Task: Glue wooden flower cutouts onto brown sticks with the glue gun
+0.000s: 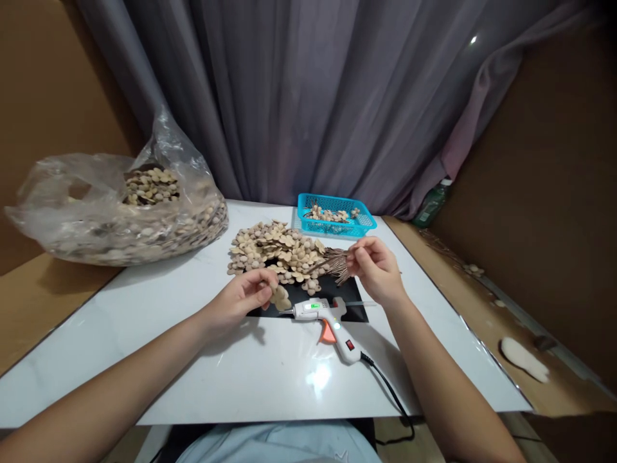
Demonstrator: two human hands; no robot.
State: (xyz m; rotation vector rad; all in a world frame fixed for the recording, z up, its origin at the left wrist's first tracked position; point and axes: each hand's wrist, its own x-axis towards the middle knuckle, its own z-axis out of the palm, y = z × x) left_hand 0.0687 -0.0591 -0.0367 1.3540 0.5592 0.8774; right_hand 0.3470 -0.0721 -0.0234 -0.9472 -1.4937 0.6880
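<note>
My left hand (pixel 247 293) pinches a pale beige, flower-shaped piece (pixel 280 299) with rounded petals, just left of the glue gun's nozzle. My right hand (pixel 378 267) is closed in a pinch at the end of the thin brown stems (pixel 337 262); a stem appears to be between thumb and forefinger. The white glue gun (pixel 313 310), with an orange trigger and a lit green display, lies on its side between my hands. Behind them is a heap of similar flower-shaped pieces (pixel 277 251), partly on a black mat (pixel 357 313).
A large clear plastic bag (pixel 193 225) full of such pieces stands at the left. At the back, a blue basket (pixel 369 223) holds several flower pieces with stems. A black cord (pixel 393 392) runs off the white table's (pixel 231 386) front edge. A green bottle (pixel 432 204) stands at right.
</note>
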